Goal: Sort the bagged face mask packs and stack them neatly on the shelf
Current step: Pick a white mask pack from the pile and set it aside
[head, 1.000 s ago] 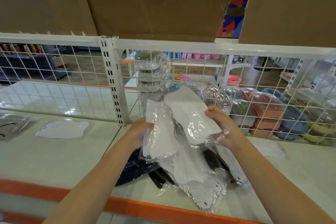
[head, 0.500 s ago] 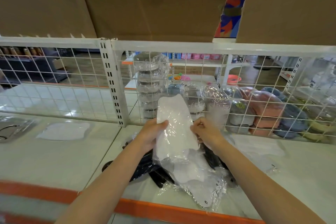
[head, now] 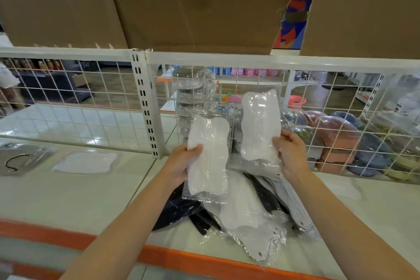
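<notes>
Fingers of left hand (head: 179, 166) and right hand (head: 293, 157) each gripping a white mask pack, left pack (head: 208, 154) and right pack (head: 259, 127), apparently apart.

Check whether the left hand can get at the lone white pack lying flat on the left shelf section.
Probably not yet: the left hand already grips a white pack. The lone white pack itself lies uncovered.

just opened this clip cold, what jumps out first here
Two white bagged mask packs held upright at centre: the left hand grips one pack, the right hand grips the other. Below them a loose pile of white and black packs lies on the shelf near its orange front edge.
</notes>
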{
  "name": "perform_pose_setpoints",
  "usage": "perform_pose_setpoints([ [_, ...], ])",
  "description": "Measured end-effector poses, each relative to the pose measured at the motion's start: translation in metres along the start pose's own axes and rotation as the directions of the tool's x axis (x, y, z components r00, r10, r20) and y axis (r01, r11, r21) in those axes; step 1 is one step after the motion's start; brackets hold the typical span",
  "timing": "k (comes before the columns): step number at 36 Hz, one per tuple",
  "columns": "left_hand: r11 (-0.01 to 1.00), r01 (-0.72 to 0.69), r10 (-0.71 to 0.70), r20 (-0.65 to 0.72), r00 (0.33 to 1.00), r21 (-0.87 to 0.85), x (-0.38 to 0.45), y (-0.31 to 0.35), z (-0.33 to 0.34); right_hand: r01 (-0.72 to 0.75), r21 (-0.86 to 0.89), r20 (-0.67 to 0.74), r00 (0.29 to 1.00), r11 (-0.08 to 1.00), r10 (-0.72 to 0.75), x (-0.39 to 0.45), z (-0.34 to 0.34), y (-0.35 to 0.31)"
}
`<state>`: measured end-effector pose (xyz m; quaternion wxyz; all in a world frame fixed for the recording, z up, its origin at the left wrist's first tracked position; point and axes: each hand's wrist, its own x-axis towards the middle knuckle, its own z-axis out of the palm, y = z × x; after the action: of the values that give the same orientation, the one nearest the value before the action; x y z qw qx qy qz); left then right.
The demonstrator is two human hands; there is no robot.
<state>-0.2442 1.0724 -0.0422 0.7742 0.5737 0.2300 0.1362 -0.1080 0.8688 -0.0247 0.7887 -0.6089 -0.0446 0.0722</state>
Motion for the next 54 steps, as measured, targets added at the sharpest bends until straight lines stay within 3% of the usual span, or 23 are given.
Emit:
perform_pose_setpoints([
  [3, 0.999, -0.035, 0.034, -0.033, 0.999, -0.021, 0.000, 0.000, 0.001, 0.136, -0.232, -0.006, 0.990, 0.963, -0.142, -0.002, 0.000, -0.001],
  [6, 0.996, -0.058, 0.055, -0.034, 0.998, -0.067, -0.002, 0.000, 0.008, 0.291, -0.498, 0.275, 0.946, 0.817, -0.169, -0.014, 0.007, 0.004],
  [8, 0.995, -0.071, 0.067, -0.059, 0.996, -0.074, -0.004, 0.001, 0.015, 0.335, -0.599, 0.368, 0.922, 0.728, -0.121, -0.023, 0.015, 0.012],
  [11, 0.994, -0.099, 0.094, -0.092, 0.991, -0.051, -0.005, 0.000, 0.024, 0.236, -0.505, 0.438, 0.899, 0.830, 0.011, -0.037, 0.024, 0.017],
  [14, 0.992, -0.130, 0.129, -0.096, 0.987, -0.002, -0.003, -0.001, 0.027, 0.270, -0.508, 0.521, 0.853, 0.818, 0.042, -0.040, 0.027, 0.017],
  [16, 0.990, -0.136, 0.140, -0.109, 0.984, 0.048, -0.003, -0.001, 0.026, 0.350, -0.593, 0.472, 0.881, 0.725, -0.039, -0.038, 0.025, 0.021],
  [17, 0.989, -0.137, 0.143, -0.114, 0.983, 0.062, -0.002, 0.000, 0.024, 0.327, -0.595, 0.409, 0.910, 0.734, -0.074, -0.034, 0.024, 0.022],
  [19, 0.989, -0.132, 0.139, -0.125, 0.982, 0.063, -0.002, 0.003, 0.018, 0.217, -0.512, 0.225, 0.968, 0.831, -0.114, -0.023, 0.018, 0.020],
  [21, 0.992, -0.120, 0.124, -0.119, 0.985, 0.041, -0.001, 0.005, 0.010, 0.169, -0.428, 0.132, 0.983, 0.888, -0.123, -0.016, 0.011, 0.012],
  [25, 0.993, -0.120, 0.121, -0.088, 0.989, 0.016, -0.003, 0.008, 0.008, 0.174, -0.496, 0.290, 0.957, 0.851, -0.026, -0.021, 0.005, 0.004],
  [29, 0.989, -0.142, 0.144, -0.079, 0.986, 0.031, -0.006, 0.004, 0.022, 0.277, -0.551, 0.467, 0.884, 0.787, 0.016, -0.037, 0.018, 0.013],
  [31, 0.989, -0.139, 0.141, -0.060, 0.988, 0.042, -0.006, 0.001, 0.027, 0.314, -0.565, 0.471, 0.882, 0.763, -0.014, -0.037, 0.025, 0.021],
  [34, 0.992, -0.128, 0.128, -0.032, 0.991, 0.018, -0.005, 0.003, 0.024, 0.310, -0.553, 0.338, 0.932, 0.773, -0.132, -0.028, 0.024, 0.026],
  [36, 0.990, -0.138, 0.138, -0.031, 0.990, -0.005, -0.004, 0.008, 0.014, 0.179, -0.471, 0.180, 0.978, 0.864, -0.105, -0.015, 0.014, 0.022],
  [38, 0.988, -0.154, 0.153, -0.037, 0.988, -0.023, -0.005, 0.013, 0.004, -0.002, -0.243, 0.090, 0.996, 0.970, 0.024, -0.001, -0.003, 0.015],
  [41, 0.987, -0.162, 0.161, -0.032, 0.986, -0.021, -0.007, 0.017, -0.005, -0.170, 0.092, 0.188, 0.971, 0.981, 0.150, 0.008, -0.024, 0.002],
  [45, 0.989, -0.144, 0.144, -0.023, 0.989, -0.023, -0.007, 0.018, -0.004, -0.220, 0.236, 0.369, 0.921, 0.946, 0.123, 0.004, -0.028, -0.011],
  [47, 0.993, -0.119, 0.119, -0.021, 0.993, -0.023, -0.006, 0.015, 0.001, -0.215, 0.167, 0.426, 0.896, 0.962, 0.127, 0.001, -0.021, -0.011],
  [49, 0.997, -0.082, 0.082, -0.007, 0.997, -0.004, -0.007, 0.012, 0.009, -0.072, -0.126, 0.383, 0.917, 0.989, 0.116, -0.006, -0.008, -0.006],
  [51, 0.999, -0.045, 0.045, 0.030, 0.999, 0.006, -0.006, 0.006, 0.020, 0.164, -0.441, 0.319, 0.947, 0.882, -0.017, -0.012, 0.007, 0.005],
  [54, 0.997, -0.031, 0.022, 0.114, 0.993, 0.072, -0.011, -0.003, 0.035, 0.300, -0.593, 0.345, 0.933, 0.747, -0.101, -0.021, 0.027, 0.016],
])
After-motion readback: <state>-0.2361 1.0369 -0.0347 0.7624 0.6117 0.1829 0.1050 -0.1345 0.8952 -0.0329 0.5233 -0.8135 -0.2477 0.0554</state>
